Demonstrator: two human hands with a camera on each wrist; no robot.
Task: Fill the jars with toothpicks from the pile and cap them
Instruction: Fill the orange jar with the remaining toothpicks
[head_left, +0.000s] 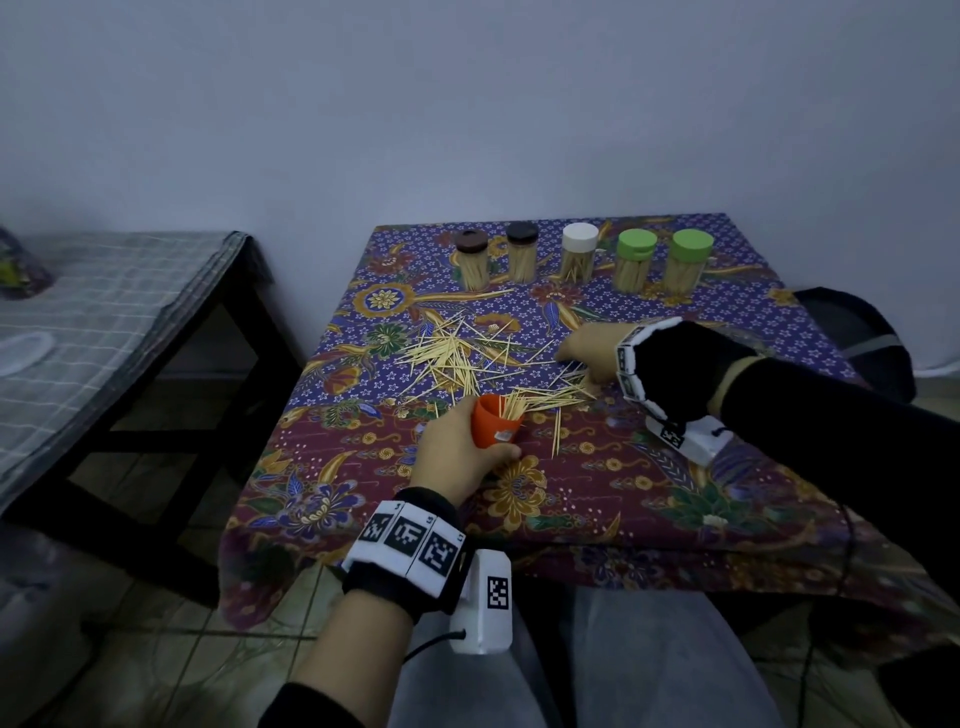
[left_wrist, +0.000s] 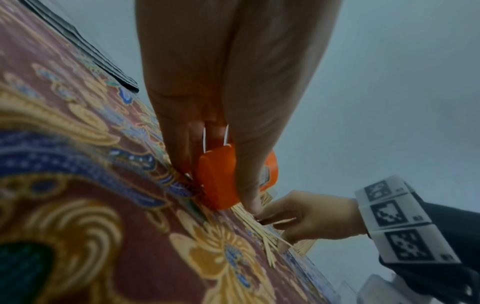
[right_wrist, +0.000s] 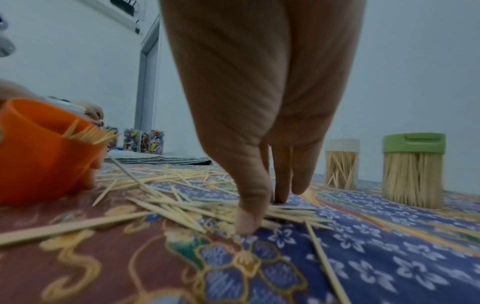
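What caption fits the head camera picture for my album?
Left hand tilts an orange jar while the right hand gathers loose toothpicks before five capped jars.

The jar (head_left: 493, 422) in the left hand (head_left: 457, 457) is orange. The cloth (head_left: 597, 483) on the worktop is purple and maroon with gold flowers. The caps: two brown (head_left: 471, 241), one white (head_left: 580, 237), two green (head_left: 637, 243). The toothpicks (head_left: 452, 356) are pale yellow.
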